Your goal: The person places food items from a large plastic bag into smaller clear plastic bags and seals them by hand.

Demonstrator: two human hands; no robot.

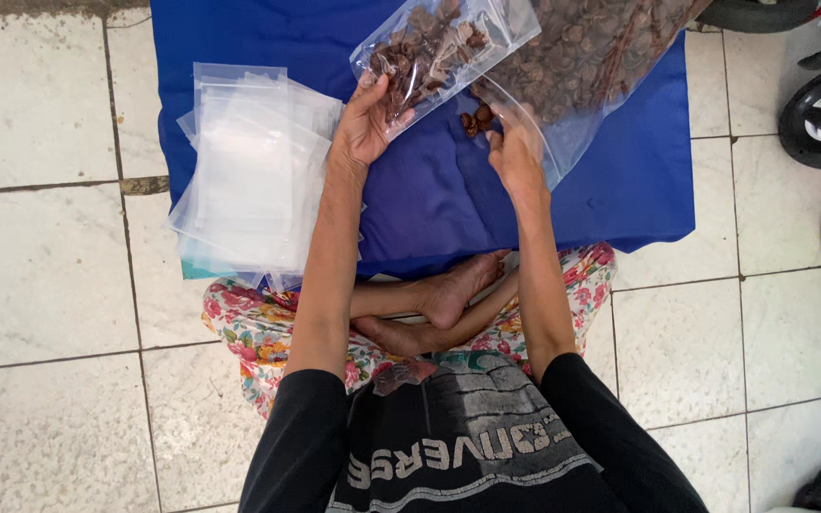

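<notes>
left hand (365, 119): fingers closed on small clear bag (439, 46) of brown chips, upper centre | right hand (515, 152): fingers pinching a few brown pieces (476, 118) at large bag (589, 57) mouth, upper right | bag likely light, limp, slippery; chips brittle; best gripped near its opening | empty bags (254, 176) stacked left on blue cloth (429, 190)

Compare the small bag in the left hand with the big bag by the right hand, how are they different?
The small bag is lifted off the cloth in the left hand; the big bag lies on the blue cloth. The small bag is far narrower and holds fewer brown pieces than the big bag. The right hand is at the big bag's mouth. Both are clear plastic.
</notes>
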